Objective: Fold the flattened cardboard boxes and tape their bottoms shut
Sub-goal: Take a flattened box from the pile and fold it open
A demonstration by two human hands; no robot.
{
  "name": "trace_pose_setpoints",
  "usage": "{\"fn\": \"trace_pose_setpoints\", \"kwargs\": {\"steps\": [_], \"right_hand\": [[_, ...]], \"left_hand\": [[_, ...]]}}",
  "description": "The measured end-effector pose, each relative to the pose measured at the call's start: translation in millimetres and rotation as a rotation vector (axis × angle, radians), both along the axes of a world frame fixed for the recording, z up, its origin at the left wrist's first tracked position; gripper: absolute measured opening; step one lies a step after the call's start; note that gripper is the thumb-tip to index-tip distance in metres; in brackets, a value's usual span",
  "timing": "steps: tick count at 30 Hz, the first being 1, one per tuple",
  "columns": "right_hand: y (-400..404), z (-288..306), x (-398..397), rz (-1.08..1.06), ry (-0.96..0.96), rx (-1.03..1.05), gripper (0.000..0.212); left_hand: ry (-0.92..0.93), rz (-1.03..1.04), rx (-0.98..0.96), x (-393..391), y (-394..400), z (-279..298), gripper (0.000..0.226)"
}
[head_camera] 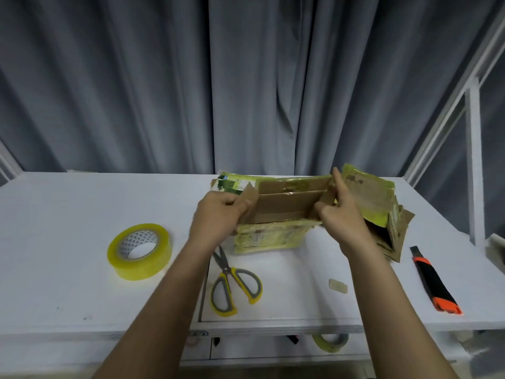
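Observation:
A small brown cardboard box [284,206] with yellow-green taped sides stands opened up at the middle back of the white table [68,269], its flaps spread. My left hand [218,214] grips the box's left end flap, fingers curled round its edge. My right hand [341,212] grips the right end flap, with the thumb pointing up along it. A roll of yellowish clear tape [140,251] lies flat to the left. More flattened, taped cardboard [382,203] lies behind and to the right of the box.
Yellow-and-grey scissors [235,283] lie near the front edge, between my forearms. An orange-and-black utility knife [434,283] lies at the right. A small tape scrap [338,285] sits near my right forearm. A grey curtain hangs behind; a white frame post [474,160] stands at right.

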State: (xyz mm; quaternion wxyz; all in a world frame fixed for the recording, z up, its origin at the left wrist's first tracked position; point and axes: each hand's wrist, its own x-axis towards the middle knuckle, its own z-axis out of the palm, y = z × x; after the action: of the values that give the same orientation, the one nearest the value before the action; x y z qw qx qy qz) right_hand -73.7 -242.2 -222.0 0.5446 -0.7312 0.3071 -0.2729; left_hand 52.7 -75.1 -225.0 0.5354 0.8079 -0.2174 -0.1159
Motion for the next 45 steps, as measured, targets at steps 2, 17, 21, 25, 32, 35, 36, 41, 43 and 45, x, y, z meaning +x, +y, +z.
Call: {"fn": "trace_pose_setpoints", "kwargs": {"steps": [2, 17, 21, 25, 32, 35, 36, 41, 43, 45], "right_hand": [[-4, 0, -4, -0.002, 0.053, -0.007, 0.077], [4, 14, -44, -0.001, 0.149, 0.083, 0.079], [23, 10, -37, 0.014, 0.165, 0.130, 0.075], [41, 9, -19, 0.053, 0.116, 0.215, 0.067], [57, -19, 3, 0.141, 0.086, 0.310, 0.050], [58, -21, 1, 0.086, -0.034, 0.277, 0.033], [58, -21, -2, 0.090, -0.058, 0.251, 0.025], [43, -28, -31, 0.284, 0.025, -0.060, 0.038], [37, -30, -38, 0.340, 0.062, -0.240, 0.033], [30, -36, -40, 0.331, 0.092, -0.369, 0.025]], "left_hand": [[0.021, -0.014, 0.008, -10, -10, -9, 0.023], [0.321, -0.183, -0.044, -63, -13, -32, 0.009], [0.244, -0.099, -0.011, -55, 6, -32, 0.012], [0.110, -0.048, 0.068, -39, 30, -25, 0.016], [0.009, 0.052, 0.123, -15, 60, -15, 0.012], [-0.079, -0.003, 0.114, -24, 54, -18, 0.012], [-0.095, -0.014, 0.106, -27, 51, -19, 0.014], [0.020, 0.003, 0.040, -23, 40, -34, 0.016], [0.093, 0.016, 0.013, -18, 37, -36, 0.013], [0.107, 0.035, 0.003, -14, 35, -37, 0.012]]}}
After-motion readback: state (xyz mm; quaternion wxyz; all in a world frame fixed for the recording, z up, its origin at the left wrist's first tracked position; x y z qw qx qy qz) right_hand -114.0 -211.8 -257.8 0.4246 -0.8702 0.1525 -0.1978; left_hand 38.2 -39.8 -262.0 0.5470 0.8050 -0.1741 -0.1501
